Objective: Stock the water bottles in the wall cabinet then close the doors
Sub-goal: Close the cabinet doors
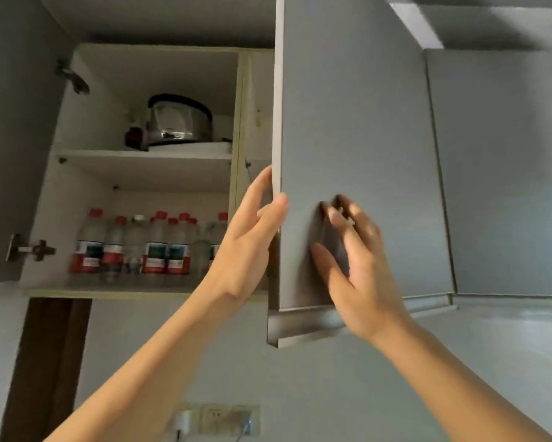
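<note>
We see the cabinet (147, 173) open on its left half; bottles (134, 247) with red caps stand in a tight row along the lower shelf, most at its front edge, labels facing out; a steel pot (179, 122) sits on the upper shelf toward its right end. The right door (357, 148) hangs partly open, its free edge toward us. Our left hand (249, 240) holds that edge, thumb on the front face, fingers behind it. Our right hand (354, 263) is blurred, fingers spread wide and straight at the door front near its lower edge, holding nothing; contact we cannot tell. The left door (10, 138) stands swung wide at the left. A socket (217, 421) sits on the wall below.
</note>
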{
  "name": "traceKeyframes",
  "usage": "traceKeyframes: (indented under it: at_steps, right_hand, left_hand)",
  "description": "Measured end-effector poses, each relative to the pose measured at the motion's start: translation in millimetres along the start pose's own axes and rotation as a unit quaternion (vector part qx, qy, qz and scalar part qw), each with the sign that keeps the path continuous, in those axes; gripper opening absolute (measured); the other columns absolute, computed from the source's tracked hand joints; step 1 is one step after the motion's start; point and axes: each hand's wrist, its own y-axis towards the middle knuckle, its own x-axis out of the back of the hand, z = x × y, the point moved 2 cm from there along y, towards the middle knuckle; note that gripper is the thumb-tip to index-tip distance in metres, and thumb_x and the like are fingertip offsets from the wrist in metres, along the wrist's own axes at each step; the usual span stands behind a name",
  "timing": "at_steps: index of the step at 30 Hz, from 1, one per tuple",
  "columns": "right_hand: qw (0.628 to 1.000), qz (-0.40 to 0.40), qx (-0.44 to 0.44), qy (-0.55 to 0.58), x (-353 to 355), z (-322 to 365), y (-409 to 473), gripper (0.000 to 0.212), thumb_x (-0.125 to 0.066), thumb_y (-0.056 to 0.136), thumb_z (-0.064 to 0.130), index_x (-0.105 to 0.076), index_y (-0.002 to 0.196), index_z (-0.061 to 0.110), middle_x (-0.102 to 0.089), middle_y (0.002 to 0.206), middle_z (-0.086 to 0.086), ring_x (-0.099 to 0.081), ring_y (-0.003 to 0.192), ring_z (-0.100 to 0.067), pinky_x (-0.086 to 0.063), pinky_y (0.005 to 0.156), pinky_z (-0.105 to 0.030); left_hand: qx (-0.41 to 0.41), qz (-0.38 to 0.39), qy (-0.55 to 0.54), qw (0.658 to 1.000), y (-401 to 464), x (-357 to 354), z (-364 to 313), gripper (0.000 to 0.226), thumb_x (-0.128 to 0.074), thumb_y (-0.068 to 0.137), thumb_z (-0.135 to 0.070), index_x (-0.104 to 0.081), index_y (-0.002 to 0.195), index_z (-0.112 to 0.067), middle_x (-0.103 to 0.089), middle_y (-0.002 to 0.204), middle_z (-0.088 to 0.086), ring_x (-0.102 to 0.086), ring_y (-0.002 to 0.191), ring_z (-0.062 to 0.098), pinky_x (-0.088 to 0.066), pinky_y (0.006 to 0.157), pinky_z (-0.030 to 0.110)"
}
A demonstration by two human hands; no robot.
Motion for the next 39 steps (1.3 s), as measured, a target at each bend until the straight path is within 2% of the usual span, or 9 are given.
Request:
traceKeyframes:
  at_steps: [4, 7, 12, 15, 17, 22, 26, 32, 39]
  right_hand:
    - [0.998, 0.006, 0.026, -0.063, -49, -17, 5, 0.058, -0.059, 0.1, 0.027, -0.042, 0.153, 0.015, -0.026, 0.164, -0.008, -0.023, 0.152, -0.027, -0.028, 0.121, -0.049]
    - [0.994, 0.026, 0.021, -0.107, -82, -33, 6, 0.059, -0.054, 0.102, 0.034, -0.037, 0.156, 0.018, -0.016, 0.168, -0.007, -0.012, 0.154, -0.03, -0.025, 0.121, -0.053]
    - [0.985, 0.046, 0.007, -0.168, -124, -63, 6, 0.062, -0.052, 0.101, 0.041, -0.036, 0.157, 0.02, -0.011, 0.169, -0.008, -0.013, 0.153, -0.034, -0.026, 0.12, -0.054]
    - [0.977, 0.053, 0.012, -0.205, -143, -80, 7, 0.062, -0.059, 0.1, 0.036, -0.04, 0.154, 0.013, -0.017, 0.167, -0.016, -0.016, 0.152, -0.04, -0.025, 0.12, -0.057]
    - [0.973, 0.051, 0.018, -0.226, -155, -89, 8, 0.063, -0.06, 0.099, 0.036, -0.042, 0.153, 0.01, -0.021, 0.165, -0.021, -0.018, 0.152, -0.043, -0.024, 0.12, -0.059]
    - [0.96, 0.049, 0.022, -0.273, -182, -113, 11, 0.065, -0.056, 0.1, 0.043, -0.038, 0.156, 0.015, -0.018, 0.166, -0.019, -0.012, 0.155, -0.038, -0.014, 0.125, -0.055]
    - [0.958, 0.046, 0.026, -0.283, -199, -130, 14, 0.065, -0.053, 0.101, 0.045, -0.037, 0.157, 0.015, -0.016, 0.167, -0.018, -0.008, 0.156, -0.037, -0.007, 0.126, -0.052]
    - [0.952, 0.018, 0.034, -0.304, -213, -141, 14, 0.066, -0.04, 0.103, 0.052, -0.034, 0.158, 0.014, -0.015, 0.167, -0.021, -0.008, 0.155, -0.04, -0.011, 0.124, -0.058]
    - [0.959, 0.021, 0.031, -0.282, -210, -138, 13, 0.064, -0.046, 0.101, 0.047, -0.04, 0.155, 0.011, -0.018, 0.165, -0.023, -0.01, 0.155, -0.042, -0.01, 0.124, -0.058]
  left_hand:
    - [-0.025, -0.036, 0.09, 0.995, 6, 32, 32, 0.066, -0.043, 0.107, -0.005, -0.013, 0.162, -0.025, -0.044, 0.157, -0.002, -0.043, 0.144, 0.015, -0.031, 0.122, 0.043]
    - [-0.037, -0.066, 0.146, 0.986, 13, 50, 64, 0.064, -0.04, 0.108, -0.006, -0.012, 0.162, -0.026, -0.038, 0.16, -0.01, -0.038, 0.145, 0.006, -0.028, 0.122, 0.04]
    - [-0.015, -0.128, 0.191, 0.973, 29, 84, 114, 0.065, -0.05, 0.105, -0.018, -0.02, 0.161, -0.031, -0.042, 0.147, -0.027, -0.041, 0.132, -0.015, -0.035, 0.112, 0.015]
    - [0.011, -0.158, 0.22, 0.962, 42, 101, 138, 0.065, -0.058, 0.102, -0.026, -0.028, 0.158, -0.034, -0.039, 0.14, -0.009, -0.04, 0.134, 0.003, -0.034, 0.117, 0.035]
    - [0.022, -0.172, 0.229, 0.958, 49, 109, 153, 0.065, -0.062, 0.099, -0.028, -0.032, 0.156, -0.031, -0.031, 0.144, -0.002, -0.031, 0.135, 0.007, -0.028, 0.121, 0.037]
    - [0.031, -0.183, 0.252, 0.95, 61, 127, 187, 0.071, -0.074, 0.09, -0.036, -0.041, 0.152, -0.031, -0.021, 0.146, -0.005, -0.019, 0.147, 0.016, -0.027, 0.121, 0.046]
    - [0.04, -0.17, 0.322, 0.93, 67, 135, 205, 0.081, -0.073, 0.083, -0.05, -0.038, 0.154, -0.035, -0.011, 0.161, 0.001, -0.007, 0.152, 0.021, -0.02, 0.121, 0.057]
    - [0.02, -0.133, 0.445, 0.885, 70, 147, 217, 0.086, -0.071, 0.087, -0.054, -0.025, 0.158, -0.038, -0.005, 0.165, 0.008, -0.002, 0.153, 0.027, -0.014, 0.123, 0.055]
    - [0.05, -0.113, 0.491, 0.862, 69, 151, 213, 0.086, -0.064, 0.086, -0.064, -0.019, 0.157, -0.046, -0.008, 0.164, 0.003, -0.008, 0.151, 0.027, -0.02, 0.121, 0.055]
